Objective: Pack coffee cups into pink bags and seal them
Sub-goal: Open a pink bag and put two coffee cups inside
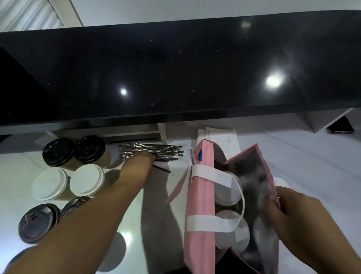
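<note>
**White surface under a black ledge**

Glossy white surface (pixel 137 220) runs beneath a long black overhanging ledge (pixel 180 75) that mirrors two ceiling lights; pale wall above.

Left hand (pixel 138 166) reaches to a bundle of wrapped straws (pixel 152 153) at the back; fingers rest on the bundle, whether they are curled round it cannot be told.

Right hand (pixel 295 214) pinches the near-side rim of the open pink bag (pixel 200 221), holding it wide. Just left of that grip, two white-lidded cups (pixel 226 195) sit inside the bag.

Left of the reaching arm stand six more cups (pixel 86 180): black, white and clear lids.
</note>
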Demonstrator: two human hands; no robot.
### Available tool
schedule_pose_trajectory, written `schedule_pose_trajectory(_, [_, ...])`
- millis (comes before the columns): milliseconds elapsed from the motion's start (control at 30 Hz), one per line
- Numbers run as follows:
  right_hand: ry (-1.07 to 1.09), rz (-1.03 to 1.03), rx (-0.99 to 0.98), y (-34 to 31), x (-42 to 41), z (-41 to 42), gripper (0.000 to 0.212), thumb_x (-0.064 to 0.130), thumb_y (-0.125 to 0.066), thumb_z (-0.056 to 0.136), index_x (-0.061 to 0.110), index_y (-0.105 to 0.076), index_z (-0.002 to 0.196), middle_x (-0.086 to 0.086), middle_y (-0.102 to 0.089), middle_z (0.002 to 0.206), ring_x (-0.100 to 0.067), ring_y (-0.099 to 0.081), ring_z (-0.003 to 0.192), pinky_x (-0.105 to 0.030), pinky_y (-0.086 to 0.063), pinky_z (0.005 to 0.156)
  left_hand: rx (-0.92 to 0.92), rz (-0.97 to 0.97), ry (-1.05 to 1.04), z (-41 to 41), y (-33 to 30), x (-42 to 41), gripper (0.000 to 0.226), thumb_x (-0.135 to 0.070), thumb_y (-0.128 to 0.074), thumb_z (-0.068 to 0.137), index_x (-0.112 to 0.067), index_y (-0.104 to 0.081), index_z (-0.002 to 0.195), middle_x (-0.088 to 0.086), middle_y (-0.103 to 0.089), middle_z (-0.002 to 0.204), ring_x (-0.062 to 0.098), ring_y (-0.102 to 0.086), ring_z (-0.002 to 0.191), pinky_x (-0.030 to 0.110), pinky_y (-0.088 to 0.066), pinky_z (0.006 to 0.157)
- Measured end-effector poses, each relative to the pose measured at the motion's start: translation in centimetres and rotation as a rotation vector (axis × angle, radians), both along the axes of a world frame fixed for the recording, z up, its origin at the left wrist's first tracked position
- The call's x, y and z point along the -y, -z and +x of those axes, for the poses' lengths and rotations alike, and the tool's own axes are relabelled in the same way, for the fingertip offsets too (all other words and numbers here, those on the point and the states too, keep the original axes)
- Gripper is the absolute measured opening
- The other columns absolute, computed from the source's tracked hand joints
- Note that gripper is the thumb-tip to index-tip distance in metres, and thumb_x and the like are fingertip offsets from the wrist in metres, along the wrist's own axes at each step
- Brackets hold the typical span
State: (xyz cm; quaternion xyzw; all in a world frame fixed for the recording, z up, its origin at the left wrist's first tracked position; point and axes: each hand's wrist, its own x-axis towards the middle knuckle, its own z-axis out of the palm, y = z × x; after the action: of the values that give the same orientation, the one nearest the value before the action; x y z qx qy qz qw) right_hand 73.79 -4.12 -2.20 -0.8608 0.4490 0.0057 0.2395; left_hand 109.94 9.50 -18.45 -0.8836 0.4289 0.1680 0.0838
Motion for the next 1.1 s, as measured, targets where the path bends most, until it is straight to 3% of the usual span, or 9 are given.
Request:
schedule_pose_trajectory(67, [0.011, 0.023, -0.018, -0.1, -0.2, 0.2, 0.046, 0.046, -0.040, 0.100, 0.025, -0.048, 0.060, 0.032, -0.060, 0.063, 0.001, -0.059, 0.062, -0.020, -0.029, 0.041, 0.036, -0.033, 0.020, 0.1, 1.0, 0.2, 0.044, -0.006, -0.060, 0.090, -0.025, -0.066, 0.130, 0.006, -0.061, 0.131, 0.031, -0.056, 0.126, 0.043, -0.052, 0.099])
schedule_pose_trajectory(200, [0.058, 0.012, -0.038, 0.0, -0.5, 0.4, 0.047, 0.046, -0.041, 0.100, 0.022, -0.049, 0.060, 0.027, -0.062, 0.062, -0.007, -0.058, 0.055, -0.023, -0.031, 0.042, 0.105, -0.059, 0.057, 0.3, 2.2, 0.7, 0.037, -0.003, -0.061, 0.087, -0.020, -0.067, 0.119, 0.008, -0.066, 0.120, 0.032, -0.060, 0.117, 0.042, -0.054, 0.092])
schedule_pose_trajectory(333, [0.073, 0.008, -0.029, 0.2, -0.5, 0.3, 0.045, 0.044, -0.042, 0.099, 0.018, -0.050, 0.063, 0.000, -0.059, 0.054, -0.019, -0.055, 0.049, -0.034, -0.036, 0.045, 0.136, -0.067, 0.100, 0.4, 2.5, 0.8, 0.030, -0.007, -0.056, 0.091, -0.018, -0.068, 0.116, 0.009, -0.070, 0.113, 0.031, -0.062, 0.112, 0.040, -0.051, 0.089])
schedule_pose_trajectory(567, [0.059, 0.001, -0.009, 0.5, -0.5, 0.7, 0.044, 0.046, -0.040, 0.097, 0.021, -0.048, 0.061, 0.018, -0.062, 0.063, -0.016, -0.051, 0.046, -0.030, -0.032, 0.042, 0.100, -0.057, 0.129, 0.4, 2.5, 0.4, 0.027, -0.010, -0.056, 0.090, -0.019, -0.069, 0.112, 0.009, -0.071, 0.110, 0.031, -0.063, 0.110, 0.038, -0.051, 0.087])
schedule_pose_trajectory(867, [0.060, 0.020, 0.008, 0.4, -0.6, 0.6, 0.044, 0.045, -0.043, 0.097, 0.022, -0.046, 0.060, 0.016, -0.060, 0.060, -0.014, -0.046, 0.042, -0.027, -0.029, 0.042, 0.055, -0.024, 0.177, 0.7, 2.1, 0.5, 0.023, -0.016, -0.054, 0.095, -0.017, -0.069, 0.111, 0.009, -0.065, 0.116, 0.031, -0.061, 0.112, 0.036, -0.051, 0.086])
schedule_pose_trajectory(1033, [0.054, 0.067, -0.024, 0.1, -0.6, 0.7, 0.041, 0.042, -0.046, 0.100, 0.025, -0.048, 0.062, 0.026, -0.061, 0.062, -0.002, -0.056, 0.053, -0.020, -0.027, 0.043, 0.049, 0.059, 0.222, 0.7, 1.5, 1.1, 0.024, -0.012, -0.053, 0.096, -0.017, -0.063, 0.117, 0.011, -0.067, 0.116, 0.033, -0.065, 0.107, 0.040, -0.054, 0.083])
schedule_pose_trajectory(1100, [0.060, 0.080, -0.037, 0.0, -0.5, 0.7, 0.040, 0.042, -0.046, 0.100, 0.025, -0.050, 0.063, 0.026, -0.061, 0.062, -0.006, -0.056, 0.050, -0.018, -0.027, 0.042, 0.068, 0.072, 0.232, 0.6, 1.5, 1.3, 0.027, -0.008, -0.052, 0.096, -0.015, -0.062, 0.119, 0.012, -0.068, 0.117, 0.033, -0.065, 0.109, 0.041, -0.054, 0.085])
